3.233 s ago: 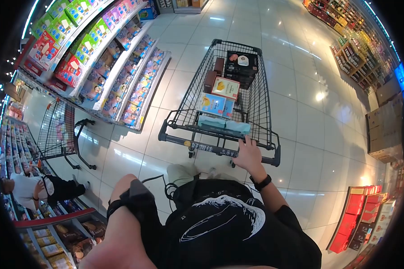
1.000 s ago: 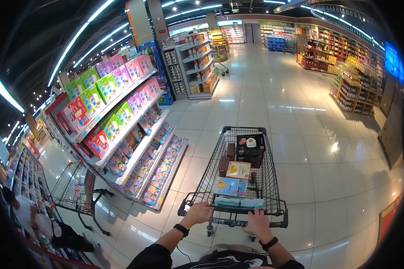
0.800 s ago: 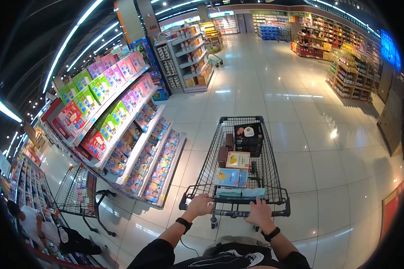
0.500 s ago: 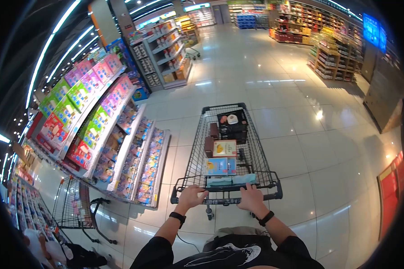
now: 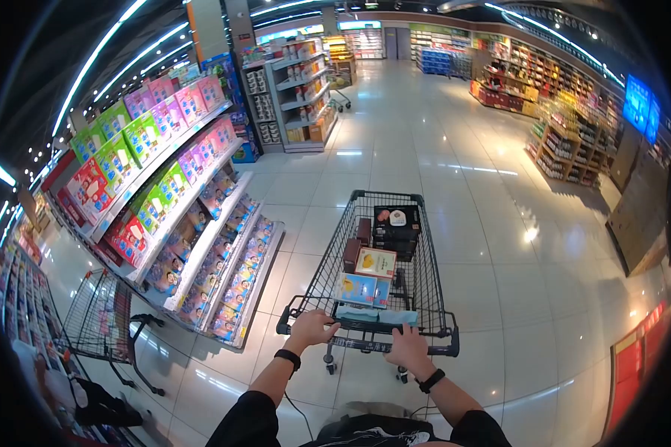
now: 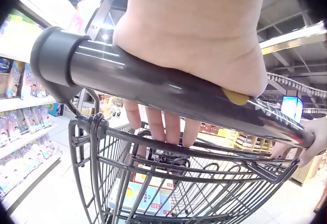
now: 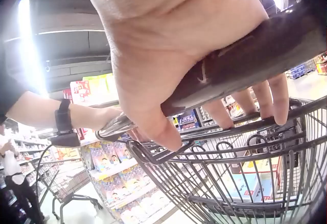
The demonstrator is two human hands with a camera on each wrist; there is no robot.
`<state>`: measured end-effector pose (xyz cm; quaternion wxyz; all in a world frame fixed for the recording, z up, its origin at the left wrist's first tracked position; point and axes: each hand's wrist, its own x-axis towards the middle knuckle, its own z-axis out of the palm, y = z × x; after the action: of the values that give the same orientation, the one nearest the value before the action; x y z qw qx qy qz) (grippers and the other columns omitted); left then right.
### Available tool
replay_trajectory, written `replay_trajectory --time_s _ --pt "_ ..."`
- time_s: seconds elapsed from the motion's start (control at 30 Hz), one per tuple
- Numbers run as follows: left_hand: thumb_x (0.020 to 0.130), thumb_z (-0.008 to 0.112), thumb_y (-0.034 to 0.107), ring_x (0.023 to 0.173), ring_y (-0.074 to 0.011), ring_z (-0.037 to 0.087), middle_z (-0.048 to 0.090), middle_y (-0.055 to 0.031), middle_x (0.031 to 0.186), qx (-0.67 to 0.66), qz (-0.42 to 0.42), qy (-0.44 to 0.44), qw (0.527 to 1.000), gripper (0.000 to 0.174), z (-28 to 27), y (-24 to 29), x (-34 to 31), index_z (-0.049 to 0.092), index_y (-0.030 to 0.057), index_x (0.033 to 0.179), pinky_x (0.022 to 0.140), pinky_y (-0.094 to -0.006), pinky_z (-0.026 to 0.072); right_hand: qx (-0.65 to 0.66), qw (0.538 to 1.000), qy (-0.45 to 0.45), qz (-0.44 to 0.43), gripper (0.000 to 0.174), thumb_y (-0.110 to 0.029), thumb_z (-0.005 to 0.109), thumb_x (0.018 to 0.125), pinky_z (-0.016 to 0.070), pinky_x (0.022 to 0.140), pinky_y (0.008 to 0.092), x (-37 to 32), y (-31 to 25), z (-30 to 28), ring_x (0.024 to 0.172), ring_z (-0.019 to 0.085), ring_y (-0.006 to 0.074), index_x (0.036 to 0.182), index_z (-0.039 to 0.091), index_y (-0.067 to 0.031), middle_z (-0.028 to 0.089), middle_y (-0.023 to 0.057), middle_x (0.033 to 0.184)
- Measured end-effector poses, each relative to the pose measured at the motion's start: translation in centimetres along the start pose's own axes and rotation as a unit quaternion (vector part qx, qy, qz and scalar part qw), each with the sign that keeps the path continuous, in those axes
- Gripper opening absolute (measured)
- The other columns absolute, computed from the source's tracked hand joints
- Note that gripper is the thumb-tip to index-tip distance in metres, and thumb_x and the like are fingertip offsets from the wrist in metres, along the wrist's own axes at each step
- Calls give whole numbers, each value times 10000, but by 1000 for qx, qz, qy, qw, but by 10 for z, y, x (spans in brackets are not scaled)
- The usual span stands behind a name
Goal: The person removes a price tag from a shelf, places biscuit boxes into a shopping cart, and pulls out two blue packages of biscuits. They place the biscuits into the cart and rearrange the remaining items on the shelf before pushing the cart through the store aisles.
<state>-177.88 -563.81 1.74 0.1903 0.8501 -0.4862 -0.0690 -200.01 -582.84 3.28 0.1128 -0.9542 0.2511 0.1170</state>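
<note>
Glossy supermarket floor (image 5: 432, 141) lay ahead of a box-laden shopping cart (image 5: 328, 270), shelves (image 5: 173, 195) at its left; the left hand (image 5: 311, 328) and right hand (image 5: 405, 347) curled round its handle (image 5: 359, 344), seemingly mid-push, needing even pressure onward.

You are gripping a smooth, dark plastic handle (image 6: 153, 88) that is catching a soft sheen, with your left hand (image 5: 313, 328) and right hand (image 5: 406, 349) both curling round it. The basket (image 5: 328, 268) beyond it is showing as thin, dark-coated metal wire. The floor (image 5: 484, 246) is gleaming as glossy polished tile and mirroring the ceiling lights, the boxes (image 5: 375, 262) in the basket are looking like printed cardboard with a slight shine, and you are wearing matt black straps (image 5: 285, 358) on both wrists and a matt black cloth shirt (image 5: 246, 421).
</note>
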Motion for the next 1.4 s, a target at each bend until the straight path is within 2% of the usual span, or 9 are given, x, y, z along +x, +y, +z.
replay_trajectory --time_s 0.17,0.57,0.93,1.03,1.17,1.2,1.3,1.33,1.4 --pt "847 589 485 897 -297 660 678 -105 915 9 -22 -20 1000 419 -8 -4 16 762 109 908 803 -403 530 8 1000 -4 4 687 -449 725 710 485 940 475 19 -2 -3 1259 457 403 1252 569 -57 392 227 1451" --pt "810 594 453 822 -310 674 704 -99 867 18 -37 14 999 368 -13 -36 72 750 121 836 733 -429 539 6 998 60 -12 606 -450 699 704 530 869 456 71 -4 -15 1128 541 394 1148 619 -45 542 208 1211" --pt "757 585 399 710 -328 669 688 -120 728 1 -19 44 999 312 -18 -72 141 742 132 795 661 -442 542 29 999 24 8 673 -461 702 716 484 953 464 132 -8 -41 1229 467 418 1206 584 -15 482 245 1325" --pt "757 582 392 694 -326 666 685 -116 713 3 -21 37 999 303 -23 -79 166 737 134 782 652 -443 540 19 999 30 -5 665 -428 720 708 521 870 461 154 -5 -46 1170 500 403 1190 560 1 453 245 1352" --pt "766 615 411 707 -314 672 688 -104 703 -10 -7 47 999 298 -24 -95 199 730 137 773 651 -436 540 20 1000 14 1 752 -433 714 728 489 942 461 187 -1 -52 1238 453 422 1293 506 18 403 269 1408" --pt "763 635 416 718 -311 670 702 -99 783 -17 -6 40 999 300 -25 -98 208 733 133 789 668 -424 541 26 999 20 9 709 -431 725 703 493 939 461 195 0 -54 1230 463 430 1241 551 -4 451 252 1363" --pt "763 645 405 733 -315 666 698 -88 891 -9 2 35 999 295 -29 -103 230 735 127 804 696 -414 540 30 999 11 13 704 -416 725 695 491 941 463 217 3 -60 1224 467 427 1240 549 -6 446 252 1366" --pt "760 650 399 748 -301 653 667 -77 927 -22 -6 26 999 307 -33 -102 236 734 107 805 715 -413 530 30 999 45 5 689 -400 730 677 491 933 466 224 7 -55 1197 481 421 1214 562 -3 460 242 1349" --pt "759 649 400 749 -293 648 656 -74 899 -4 30 58 998 315 -29 -112 253 732 99 800 711 -414 526 31 999 20 3 762 -431 738 689 470 954 471 241 13 -57 1224 457 413 1279 530 5 422 243 1391"
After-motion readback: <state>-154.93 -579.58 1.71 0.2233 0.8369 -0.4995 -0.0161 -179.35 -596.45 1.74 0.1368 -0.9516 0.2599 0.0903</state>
